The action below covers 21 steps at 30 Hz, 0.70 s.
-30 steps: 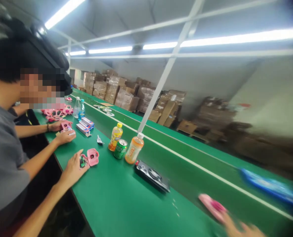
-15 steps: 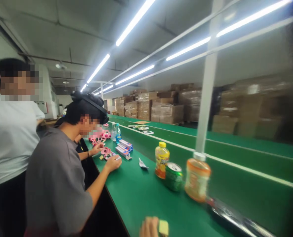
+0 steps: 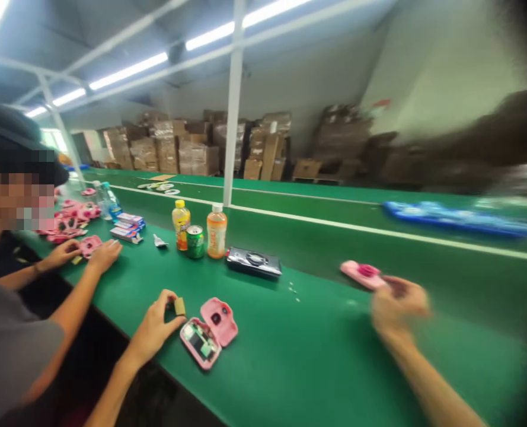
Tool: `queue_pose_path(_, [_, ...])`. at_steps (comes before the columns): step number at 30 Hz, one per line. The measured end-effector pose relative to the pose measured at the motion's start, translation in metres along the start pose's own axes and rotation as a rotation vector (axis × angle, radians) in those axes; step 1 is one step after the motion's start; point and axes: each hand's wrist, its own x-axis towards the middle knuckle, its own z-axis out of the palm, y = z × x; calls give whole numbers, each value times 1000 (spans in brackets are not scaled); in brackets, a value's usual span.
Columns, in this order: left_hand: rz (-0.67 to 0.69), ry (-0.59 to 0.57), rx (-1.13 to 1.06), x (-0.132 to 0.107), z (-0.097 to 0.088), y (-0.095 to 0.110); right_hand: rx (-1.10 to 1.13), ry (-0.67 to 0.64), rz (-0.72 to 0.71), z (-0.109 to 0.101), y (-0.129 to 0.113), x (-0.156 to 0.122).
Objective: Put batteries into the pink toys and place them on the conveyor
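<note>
Pink plastic casing [image 3: 361, 274] in right hand [image 3: 399, 307] — blurred, over green belt [image 3: 299, 350]

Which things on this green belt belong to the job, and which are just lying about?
Job:
left hand
small beige block, pinched by it
open pink case
right hand
pink piece beside it

Lying about, it seems:
yellow-capped bottle
green can
white-capped orange bottle
black flat case

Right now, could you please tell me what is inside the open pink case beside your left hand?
The open pink case holds a dark rectangular panel and small green parts; whatever lies beneath them is covered.
</note>
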Motion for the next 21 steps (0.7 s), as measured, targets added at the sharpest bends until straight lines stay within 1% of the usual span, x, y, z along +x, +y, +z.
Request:
queue_pose_path(1, [-7, -16, -26, 0, 2, -4, 28, -19, -103, -5, -3, -2])
queue_pose_path(2, [-14, -33, -56, 0, 4, -7, 81, -71, -226, -5, -13, -12])
queue_pose_path(3, [-21, -51, -95, -1, 6, -8, 149, -157, -363, 0, -31, -29])
queue_pose_path(6, [-39, -121, -236, -5, 11, -6, 336, -523, -744, 27, -105, -100])
queue_pose_path(7, [-46, -139, -278, -6, 13, -4, 364, -626, -816, 37, -129, -121])
queue_pose_path(9, [-61, -139, -317, -7, 15, -3, 348, -815, -863, 52, -168, -147])
queue_pose_path(11, [-74, -111, -304, -7, 16, -6, 281, -957, -834, 61, -186, -155])
queue_pose_path(13, [-73, -94, -260, -6, 17, -10, 216, -1044, -794, 63, -191, -151])
queue_pose_path(16, [-44, -95, -195, -8, 17, -12, 155, -1122, -771, 58, -191, -142])
queue_pose_path(19, [-17, -96, -172, -11, 16, -5, 125, -1171, -786, 53, -195, -138])
queue_pose_path(21, [-9, -91, -182, -12, 15, 3, 121, -1182, -809, 52, -200, -137])
